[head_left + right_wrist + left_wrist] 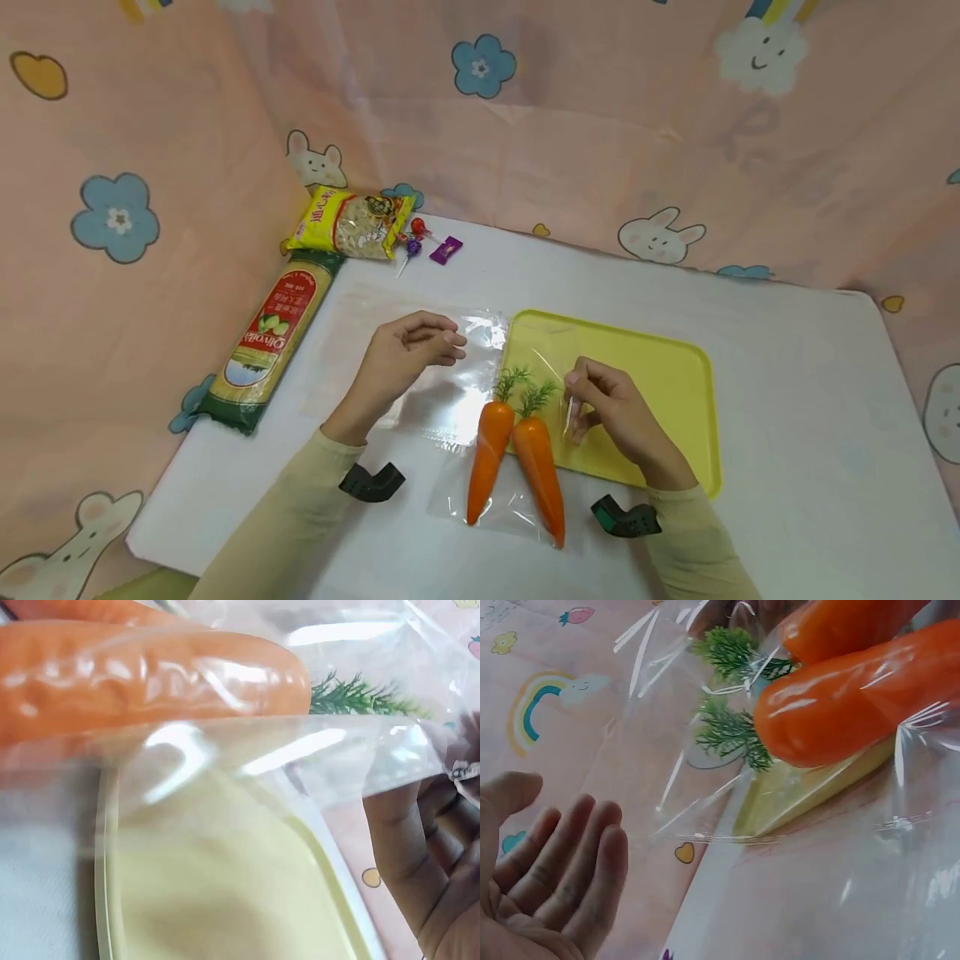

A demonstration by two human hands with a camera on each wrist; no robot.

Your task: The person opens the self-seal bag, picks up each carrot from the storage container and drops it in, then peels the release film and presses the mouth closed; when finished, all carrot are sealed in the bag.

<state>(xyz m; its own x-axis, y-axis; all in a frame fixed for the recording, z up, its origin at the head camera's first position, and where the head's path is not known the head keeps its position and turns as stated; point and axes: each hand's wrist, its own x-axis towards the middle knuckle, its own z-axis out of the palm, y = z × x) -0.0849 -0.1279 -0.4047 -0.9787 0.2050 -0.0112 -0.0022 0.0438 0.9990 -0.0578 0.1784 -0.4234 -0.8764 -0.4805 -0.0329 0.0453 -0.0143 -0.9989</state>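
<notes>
Okay, from my remote seat I have a pair of carrots [538, 467] inside a clear bag [513, 510], near middle of the tabletop [795, 433], green tops pointing far, tips pointing near. The bag's far part overlaps the left side of a yellow tray [652, 367]; whether it actually rests there, I can't tell. Right hand [622, 408]: grip pinching the bag's right edge beside the tops. I read that as holding the plastic out so it doesn't cling to the greenery. Left hand [397, 358]: grip loose, fingers a bit bent, nothing in it, hanging apart from the bag over flat clear plastic [435, 408] (glare there, so no sheet count from me). With only one side held, I'd judge the other could sag. Far left, a yellow pasta packet [352, 223] lies crosswise at the far end of a long spaghetti pack [270, 342]; a red lollipop [417, 227], a purple lollipop [413, 247] and a purple-wrapped candy [446, 250] sit just right of the packet. Probably parked there to give both hands elbow room.
</notes>
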